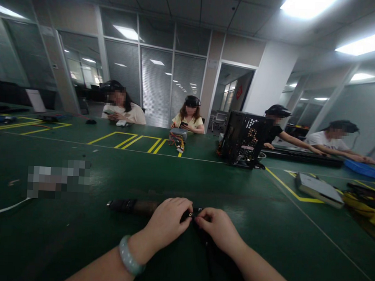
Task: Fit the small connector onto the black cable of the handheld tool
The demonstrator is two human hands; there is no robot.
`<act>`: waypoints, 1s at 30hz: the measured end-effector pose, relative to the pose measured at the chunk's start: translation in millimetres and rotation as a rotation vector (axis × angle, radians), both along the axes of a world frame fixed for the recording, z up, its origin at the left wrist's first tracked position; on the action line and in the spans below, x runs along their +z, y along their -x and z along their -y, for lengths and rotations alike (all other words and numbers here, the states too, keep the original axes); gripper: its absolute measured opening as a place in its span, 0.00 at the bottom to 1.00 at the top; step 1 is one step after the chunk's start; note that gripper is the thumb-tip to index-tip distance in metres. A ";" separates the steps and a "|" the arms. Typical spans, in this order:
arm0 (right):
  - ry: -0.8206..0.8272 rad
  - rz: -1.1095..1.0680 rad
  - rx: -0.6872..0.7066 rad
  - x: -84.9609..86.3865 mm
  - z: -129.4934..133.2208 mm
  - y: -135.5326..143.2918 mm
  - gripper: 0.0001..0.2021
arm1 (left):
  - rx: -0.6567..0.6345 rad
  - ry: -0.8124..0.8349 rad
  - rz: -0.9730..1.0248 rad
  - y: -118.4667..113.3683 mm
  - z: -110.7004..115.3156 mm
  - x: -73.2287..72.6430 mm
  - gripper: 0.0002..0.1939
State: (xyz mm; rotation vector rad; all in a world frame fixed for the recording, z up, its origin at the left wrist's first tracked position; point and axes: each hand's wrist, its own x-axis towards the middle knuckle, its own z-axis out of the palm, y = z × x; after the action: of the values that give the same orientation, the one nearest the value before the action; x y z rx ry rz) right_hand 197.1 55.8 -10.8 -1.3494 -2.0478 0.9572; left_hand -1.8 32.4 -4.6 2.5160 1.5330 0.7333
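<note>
A dark pen-shaped electric screwdriver (133, 205) lies sideways on the green table, its metal tip to the left and its rear part hidden by my left hand (170, 217). Between that hand's thumb and forefinger is a small black piece with a shiny metal end (190, 215). My right hand (220, 229) is closed in a pinch right beside it, fingertips almost meeting those of the left. What the right fingertips hold is too small to make out. A thin black cable (207, 244) runs from under the right hand toward me.
A black computer case (244, 139) stands at the back right, near a flat silver box (319, 189). A power supply (178, 136) with coloured wires sits across the table. Left is a blurred item with a white cable (6, 208). Several people sit opposite; a blue tray (363, 168) is far right.
</note>
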 end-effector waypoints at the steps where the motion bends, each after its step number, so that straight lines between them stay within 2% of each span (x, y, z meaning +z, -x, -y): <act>1: -0.006 -0.001 0.001 -0.6 -0.3 0.0 0.08 | -0.007 -0.006 0.000 0.2 -0.2 -0.2 0.06; 11: 0.018 0.001 -0.002 -0.7 0.8 0.0 0.09 | -0.001 -0.014 0.014 1.5 -1.0 -0.3 0.09; 18: 0.012 0.012 0.009 1.6 1.2 0.2 0.09 | -0.057 -0.032 -0.018 2.3 -0.8 1.1 0.07; 25: 0.002 0.014 0.002 1.5 1.9 -1.4 0.09 | -0.013 -0.067 0.018 1.2 -1.5 -1.4 0.07; 30: -0.027 0.018 0.006 -1.6 -0.1 -1.3 0.09 | -0.049 -0.071 -0.002 2.4 -2.5 -1.3 0.06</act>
State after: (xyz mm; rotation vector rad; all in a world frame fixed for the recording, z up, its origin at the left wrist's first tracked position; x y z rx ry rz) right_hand 198.5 55.8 -12.4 -1.3426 -2.0719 0.9200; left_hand -4.2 34.9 -5.9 2.5954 1.4663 0.7914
